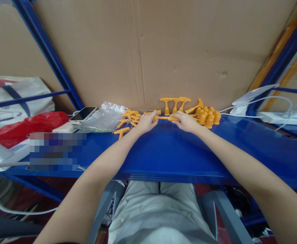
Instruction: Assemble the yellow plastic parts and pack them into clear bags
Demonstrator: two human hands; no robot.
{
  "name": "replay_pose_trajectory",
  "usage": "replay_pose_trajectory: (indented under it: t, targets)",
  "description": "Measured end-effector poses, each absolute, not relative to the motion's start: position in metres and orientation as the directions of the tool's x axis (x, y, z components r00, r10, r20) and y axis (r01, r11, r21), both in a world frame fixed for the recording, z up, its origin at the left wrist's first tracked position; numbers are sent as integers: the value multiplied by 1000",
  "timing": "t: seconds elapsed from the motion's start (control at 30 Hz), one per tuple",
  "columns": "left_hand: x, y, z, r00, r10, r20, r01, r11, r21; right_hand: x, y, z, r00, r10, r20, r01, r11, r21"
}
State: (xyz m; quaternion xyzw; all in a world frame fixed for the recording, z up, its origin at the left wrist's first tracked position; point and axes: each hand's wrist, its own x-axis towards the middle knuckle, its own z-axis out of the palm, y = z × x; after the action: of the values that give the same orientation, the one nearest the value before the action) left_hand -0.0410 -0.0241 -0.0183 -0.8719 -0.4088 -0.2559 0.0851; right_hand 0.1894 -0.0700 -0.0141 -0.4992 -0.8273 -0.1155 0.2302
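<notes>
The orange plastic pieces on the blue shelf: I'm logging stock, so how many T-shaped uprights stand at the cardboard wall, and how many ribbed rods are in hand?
Upright orange T-shaped plastic pieces: 3
Orange ribbed plastic rod, held between left hand and right hand: 1
Total: 4

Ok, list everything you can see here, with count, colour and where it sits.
orange rod: one, held between both hands
T-shaped pieces: three, orange, upright by the cardboard
orange pile: several, right of the hands
keychain pieces: several, orange, left of the hands
clear bag: one, left
phone: one, dark, far left
red bag: one, far left
white cable: one, right
shelf: blue
left hand: gripping the rod
right hand: gripping the rod
</notes>
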Motion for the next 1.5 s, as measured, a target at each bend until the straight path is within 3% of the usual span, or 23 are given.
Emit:
replay_pose_trajectory:
  t: [0.2, 0.5, 0.63, 0.77, 0.9, 1.13, 1.27, 1.5]
  targets:
    - [-44, -23, -17, 535, 684, 496, 728, -671, 140, 195, -61, -17, -417, 732, 539, 829, 550, -107]
    - [-42, -24, -20, 535, 627, 566, 704, -702, 112, 197, -53, -26, -441, 699, 563, 778, 611, -149]
    - [-41, -25, -21, 497, 647, 578, 730, -672, 124, 197, -49, -28, -406, 674, 617, 743, 637, -207]
    - [-38, -25, -22, 452, 680, 578, 764, -629, 144, 201, -46, -26, -333, 712, 618, 739, 604, -298]
    - [-37, -23, -24, 429, 687, 586, 771, -617, 159, 208, -45, -22, -261, 818, 512, 689, 529, -494]
    - [-38, -17, -28, 398, 653, 644, 750, -636, 182, 209, -54, -10, -149, 940, 307, 438, 341, -832]
    - [-38, -18, -28, 386, 634, 670, 740, -647, 185, 201, -67, -2, -101, 972, 211, 315, 233, -920]
    - [-39, -21, -25, 361, 624, 693, 724, -656, 214, 187, -78, 5, -44, 991, 126, 205, 133, -970]
